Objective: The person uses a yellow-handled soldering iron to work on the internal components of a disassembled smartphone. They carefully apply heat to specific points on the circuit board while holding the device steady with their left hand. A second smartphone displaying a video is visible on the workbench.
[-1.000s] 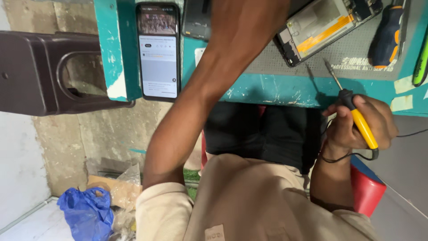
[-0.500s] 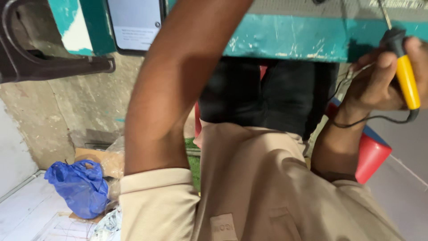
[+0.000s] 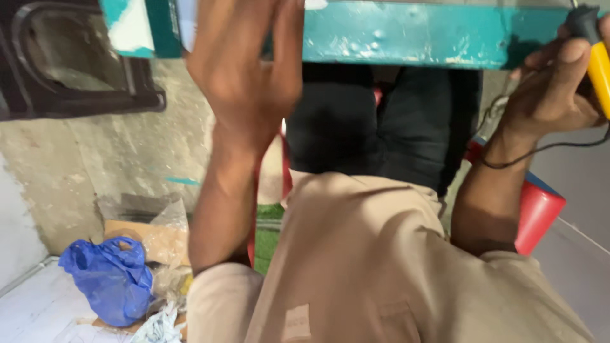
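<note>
Repair workshop (teal workbench (image 3: 413, 41), yellow-handled screwdriver (image 3: 597, 60)).

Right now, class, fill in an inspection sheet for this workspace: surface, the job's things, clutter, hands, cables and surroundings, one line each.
Surface: teal table edge with chipped paint runs along the top; the tabletop itself is out of view.
Job's things: yellow-handled tool with a black cap, partly cut off by the frame.
Clutter: blue plastic bag, cardboard and crumpled clear plastic on the floor at lower left.
Hands: left hand raised, open and blurred, holding nothing; right hand gripping the yellow-handled tool.
Cables: thin dark cable loops past the right wrist.
Surroundings: rough concrete wall, dark plastic chair, red stool under the person.
</note>
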